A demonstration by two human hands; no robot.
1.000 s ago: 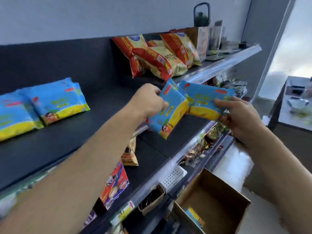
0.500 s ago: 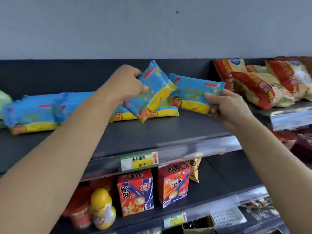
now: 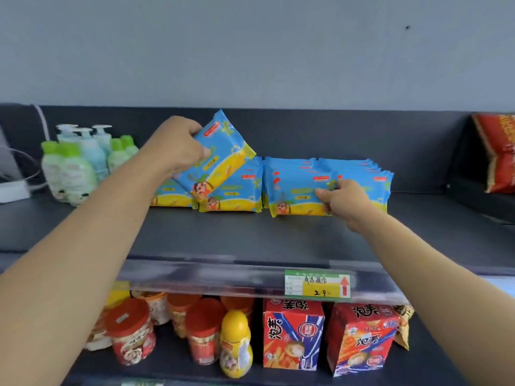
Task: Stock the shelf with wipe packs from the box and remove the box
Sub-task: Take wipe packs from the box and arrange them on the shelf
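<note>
My feed is bright and evenly lit, the soft light leaving no hard shadows on the grey wall. A pale glare runs along the clear shelf rail, and the level beneath it sits dimmer. Everything looks slightly soft, and the jars at lower left are smeared. Wide-angle distortion bows the shelf and stretches the forearms toward the corners.

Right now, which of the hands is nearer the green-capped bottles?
Left. The left hand is just right of the green-capped bottles; the right hand is much farther right.

Blue-and-yellow wipe packs stand in rows on the dark shelf, one tilted pack above.
</note>
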